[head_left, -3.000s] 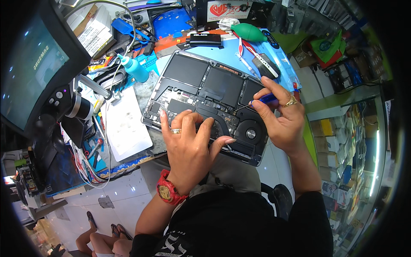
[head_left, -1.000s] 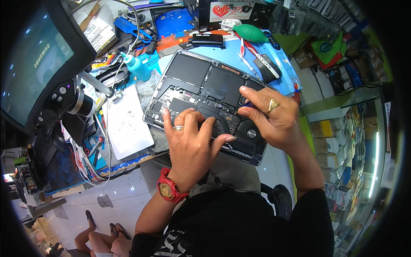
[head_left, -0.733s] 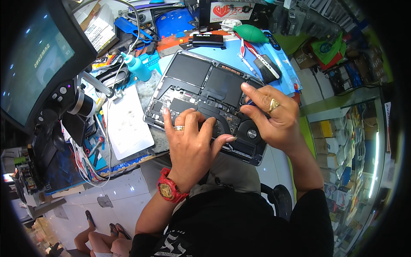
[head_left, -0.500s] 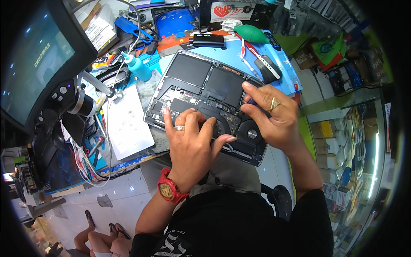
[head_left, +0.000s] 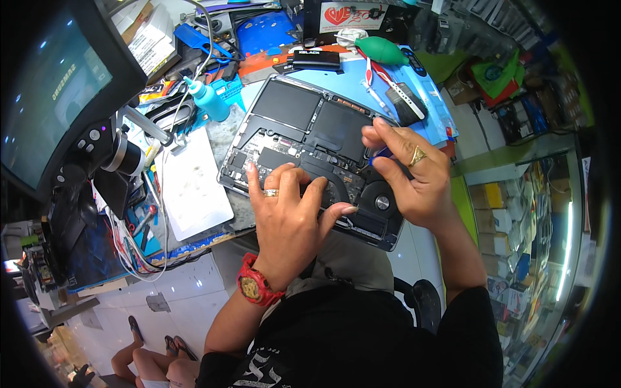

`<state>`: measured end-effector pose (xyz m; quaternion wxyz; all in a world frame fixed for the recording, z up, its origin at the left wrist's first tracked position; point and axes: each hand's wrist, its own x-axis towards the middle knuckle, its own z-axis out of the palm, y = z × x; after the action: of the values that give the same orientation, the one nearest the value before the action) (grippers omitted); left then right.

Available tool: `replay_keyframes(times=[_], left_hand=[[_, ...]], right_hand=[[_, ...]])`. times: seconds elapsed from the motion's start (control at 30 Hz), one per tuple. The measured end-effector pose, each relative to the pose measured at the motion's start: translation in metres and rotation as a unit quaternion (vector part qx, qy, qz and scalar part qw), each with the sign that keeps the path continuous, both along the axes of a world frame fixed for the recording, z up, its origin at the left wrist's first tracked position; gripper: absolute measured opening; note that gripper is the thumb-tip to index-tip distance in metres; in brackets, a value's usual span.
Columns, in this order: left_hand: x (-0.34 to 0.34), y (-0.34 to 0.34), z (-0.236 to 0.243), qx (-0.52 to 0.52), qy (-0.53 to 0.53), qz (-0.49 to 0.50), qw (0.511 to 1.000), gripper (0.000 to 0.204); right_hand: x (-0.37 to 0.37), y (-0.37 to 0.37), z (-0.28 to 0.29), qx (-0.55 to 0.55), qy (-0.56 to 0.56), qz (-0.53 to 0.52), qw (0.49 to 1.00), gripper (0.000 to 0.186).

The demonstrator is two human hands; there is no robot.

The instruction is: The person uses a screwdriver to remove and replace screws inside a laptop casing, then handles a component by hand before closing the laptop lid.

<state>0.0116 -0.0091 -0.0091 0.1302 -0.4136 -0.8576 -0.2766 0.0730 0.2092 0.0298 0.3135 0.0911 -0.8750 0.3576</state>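
Note:
A laptop (head_left: 278,110) lies with its underside uncovered, tilted across the bench edge over my lap. Black battery packs fill its far half; the circuit board and a round fan (head_left: 381,202) are nearer me. Spread fingers of my left hand (head_left: 288,210) rest on the board area, holding nothing. Over the laptop's right side, my right hand (head_left: 414,174) has its fingers curled around a slim blue tool (head_left: 373,160). Most of that tool is hidden by the fingers, so its kind is unclear.
A monitor (head_left: 58,84) on a stand looms at the left. On the bench are a white sheet (head_left: 194,187), a turquoise bottle (head_left: 208,102), a green air blower (head_left: 381,50), a black box (head_left: 315,60) and a brush (head_left: 407,103). Another person's legs (head_left: 152,365) show at lower left.
My right thumb and index finger have moved further apart, and more of the blue tool shows between them. My left hand and the laptop stay practically still.

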Motion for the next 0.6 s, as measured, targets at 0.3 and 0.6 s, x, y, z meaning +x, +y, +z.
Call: replay_keyframes(times=[0.3,0.6], left_hand=[[0.0007,-0.0008,0.0011,-0.007,-0.005,0.001,1.000,0.050],[0.0010,0.0000,0.0008,-0.006,-0.003,0.006,1.000,0.050]], right_hand=[[0.0021,0.0015,-0.0007,0.017,0.000,0.002,1.000,0.057],[0.0020,0.0038,-0.0001,0.013,-0.001,0.005,1.000,0.058]])
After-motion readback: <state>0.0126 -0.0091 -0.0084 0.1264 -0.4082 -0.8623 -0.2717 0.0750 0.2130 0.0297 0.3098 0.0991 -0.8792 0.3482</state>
